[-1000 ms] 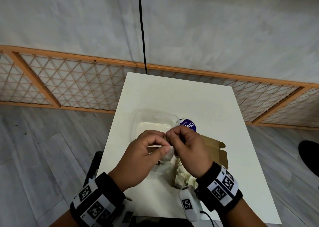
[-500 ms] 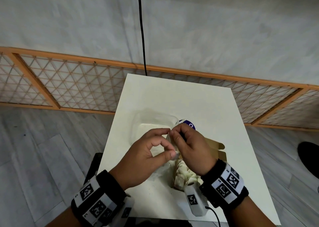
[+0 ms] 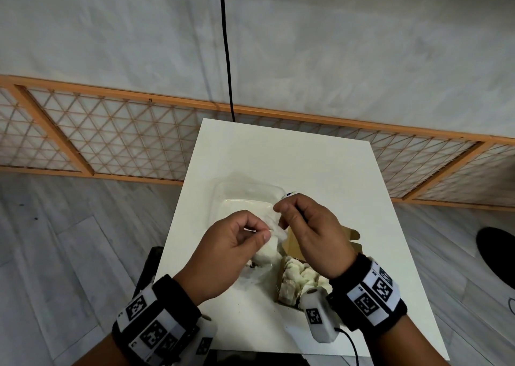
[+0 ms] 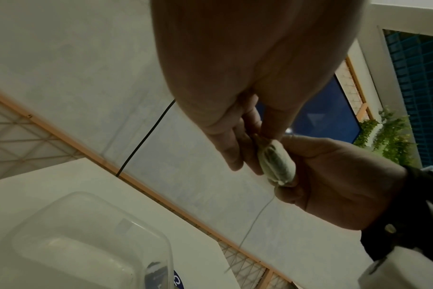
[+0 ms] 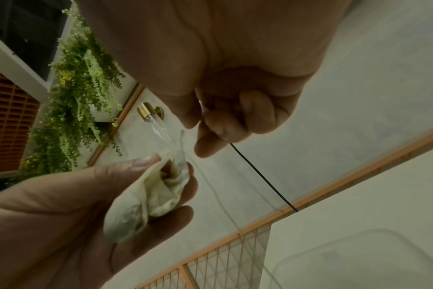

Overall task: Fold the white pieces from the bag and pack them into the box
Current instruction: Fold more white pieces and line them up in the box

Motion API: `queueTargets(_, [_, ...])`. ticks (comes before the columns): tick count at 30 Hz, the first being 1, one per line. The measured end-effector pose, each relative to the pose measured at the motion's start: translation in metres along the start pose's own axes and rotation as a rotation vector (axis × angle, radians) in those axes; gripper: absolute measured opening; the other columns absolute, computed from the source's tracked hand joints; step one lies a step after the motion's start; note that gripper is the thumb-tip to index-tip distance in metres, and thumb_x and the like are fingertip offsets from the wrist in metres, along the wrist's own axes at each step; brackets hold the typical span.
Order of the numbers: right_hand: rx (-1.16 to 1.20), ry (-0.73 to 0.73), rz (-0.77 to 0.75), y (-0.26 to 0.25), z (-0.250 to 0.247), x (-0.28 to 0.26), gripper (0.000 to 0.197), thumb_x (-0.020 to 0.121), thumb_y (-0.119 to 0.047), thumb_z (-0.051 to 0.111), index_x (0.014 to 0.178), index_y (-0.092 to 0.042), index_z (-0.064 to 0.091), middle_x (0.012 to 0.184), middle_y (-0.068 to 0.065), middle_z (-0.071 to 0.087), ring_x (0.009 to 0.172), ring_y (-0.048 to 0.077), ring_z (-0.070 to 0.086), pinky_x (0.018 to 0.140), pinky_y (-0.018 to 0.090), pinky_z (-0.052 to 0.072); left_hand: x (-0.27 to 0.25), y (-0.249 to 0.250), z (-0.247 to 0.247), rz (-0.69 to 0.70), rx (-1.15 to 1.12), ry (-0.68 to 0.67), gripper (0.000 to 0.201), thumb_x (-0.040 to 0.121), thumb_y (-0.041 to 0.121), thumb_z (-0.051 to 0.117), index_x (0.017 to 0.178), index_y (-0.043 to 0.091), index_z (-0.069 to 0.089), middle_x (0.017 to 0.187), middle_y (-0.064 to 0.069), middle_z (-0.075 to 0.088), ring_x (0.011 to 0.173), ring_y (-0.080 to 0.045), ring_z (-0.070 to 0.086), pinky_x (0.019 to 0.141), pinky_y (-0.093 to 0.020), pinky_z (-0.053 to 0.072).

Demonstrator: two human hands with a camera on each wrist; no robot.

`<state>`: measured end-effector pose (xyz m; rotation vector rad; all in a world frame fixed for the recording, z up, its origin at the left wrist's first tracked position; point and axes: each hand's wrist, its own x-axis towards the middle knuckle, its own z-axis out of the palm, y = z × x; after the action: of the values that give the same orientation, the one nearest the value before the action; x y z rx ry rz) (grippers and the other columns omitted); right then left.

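Note:
My left hand [image 3: 260, 230] holds a small white piece [image 3: 269, 250] between thumb and fingers, above the table. In the right wrist view the white piece [image 5: 148, 197] looks crumpled, with dark filling showing through. My right hand [image 3: 280, 208] pinches a thin thread and a bit of clear film at the piece's top end, just above it. The thread hangs down below the white piece [image 4: 277, 164]. A brown cardboard box [image 3: 349, 233] lies open under my right wrist and holds several white pieces [image 3: 301, 278]. A clear bag [image 3: 257, 278] lies crumpled beside it, partly hidden by my left hand.
An empty clear plastic tray [image 3: 223, 195] stands just beyond my hands on the white table [image 3: 278, 156]. A blue round label [image 3: 289, 193] peeks out behind my right hand. A black cable [image 3: 225, 59] hangs at the table's far edge. A lattice fence runs behind.
My hands were pressed close together on the piece. They have drawn slightly apart, the right one lifting up and away, so the piece now stretches between them.

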<state>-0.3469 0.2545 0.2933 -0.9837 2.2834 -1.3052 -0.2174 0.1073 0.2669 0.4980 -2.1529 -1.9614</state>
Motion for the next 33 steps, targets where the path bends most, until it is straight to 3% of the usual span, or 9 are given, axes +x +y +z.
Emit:
queueTargets(3, [0.059,-0.003,0.045,0.0,-0.002,-0.002,0.02,0.105,-0.036,0.053,0.096,-0.026,0.068,0.083,-0.007,0.071,0.067,0.004,0.058,0.068,0.024,0.048,0.001,-0.004,-0.001,-0.016,-0.019,0.029,0.011,0.093,0.034,0.07,0.092,0.023,0.069,0.087,-0.026,0.069,0.07,-0.045,0.06,0.071,-0.055,0.051])
queueTargets(8, [0.225,-0.058,0.041,0.003,0.006,-0.007,0.009,0.097,-0.027,0.069,0.098,-0.018,0.07,0.085,-0.001,0.072,0.075,0.017,0.067,0.068,0.032,0.053,0.0,-0.003,-0.003,-0.036,-0.037,0.073,0.011,0.098,0.02,0.071,0.088,0.024,0.069,0.086,-0.029,0.065,0.064,-0.023,0.049,0.065,-0.037,0.043])
queueTargets(12, [0.155,-0.04,0.01,0.007,0.008,-0.008,0.01,0.098,-0.02,0.068,0.09,-0.014,0.067,0.074,-0.001,0.067,0.064,0.01,0.058,0.061,0.026,0.048,0.0,-0.001,-0.005,-0.04,-0.083,0.042,0.006,0.095,0.026,0.072,0.09,0.022,0.069,0.091,-0.03,0.065,0.069,-0.026,0.055,0.07,-0.038,0.047])
queueTargets(17, [0.358,0.109,0.144,0.009,0.005,-0.002,0.015,0.101,-0.013,0.062,0.09,-0.004,0.058,0.066,0.017,0.059,0.052,0.019,0.057,0.05,0.029,0.043,-0.004,-0.006,-0.007,-0.077,-0.189,0.014,0.005,0.096,0.009,0.07,0.095,0.005,0.069,0.114,0.007,0.074,0.1,-0.017,0.076,0.088,-0.037,0.054])
queueTargets(19, [0.439,0.154,0.196,0.011,0.004,0.002,0.017,0.101,-0.015,0.061,0.091,-0.003,0.057,0.065,0.03,0.059,0.048,0.021,0.056,0.049,0.031,0.039,-0.006,-0.012,-0.008,-0.083,-0.201,-0.016,0.004,0.095,0.007,0.07,0.092,0.004,0.07,0.121,0.009,0.073,0.109,-0.015,0.073,0.093,-0.033,0.055])
queueTargets(23, [0.538,0.157,0.242,0.014,0.001,0.007,0.018,0.104,-0.02,0.057,0.091,-0.008,0.056,0.059,0.025,0.062,0.046,0.025,0.048,0.048,0.032,0.039,-0.009,-0.016,-0.007,-0.079,-0.168,-0.081,0.005,0.092,0.015,0.073,0.089,0.011,0.073,0.128,0.01,0.069,0.113,-0.02,0.072,0.097,-0.037,0.058])
queueTargets(27, [0.658,0.153,0.288,0.014,0.0,0.008,0.013,0.102,-0.015,0.059,0.092,-0.007,0.056,0.057,0.02,0.056,0.041,0.02,0.049,0.042,0.026,0.036,-0.007,-0.015,-0.003,0.035,0.073,-0.024,0.011,0.094,0.016,0.074,0.085,0.023,0.073,0.128,0.018,0.063,0.099,-0.013,0.072,0.091,-0.025,0.055])
queueTargets(29, [0.728,0.146,0.315,0.016,0.001,0.01,0.007,0.1,-0.012,0.061,0.097,-0.007,0.057,0.057,0.016,0.052,0.039,0.019,0.045,0.041,0.025,0.032,-0.006,-0.015,-0.005,0.105,0.311,-0.031,0.011,0.096,0.023,0.071,0.087,0.03,0.07,0.132,0.024,0.057,0.106,-0.003,0.066,0.093,-0.014,0.047])
queueTargets(33, [0.812,0.154,0.347,0.023,0.001,0.012,0.01,0.099,-0.009,0.062,0.108,-0.011,0.063,0.062,0.011,0.05,0.044,0.021,0.041,0.044,0.025,0.027,-0.003,-0.02,-0.01,0.155,0.565,-0.086,0.007,0.099,0.035,0.064,0.093,0.033,0.064,0.129,0.029,0.052,0.107,0.005,0.061,0.088,-0.008,0.043])
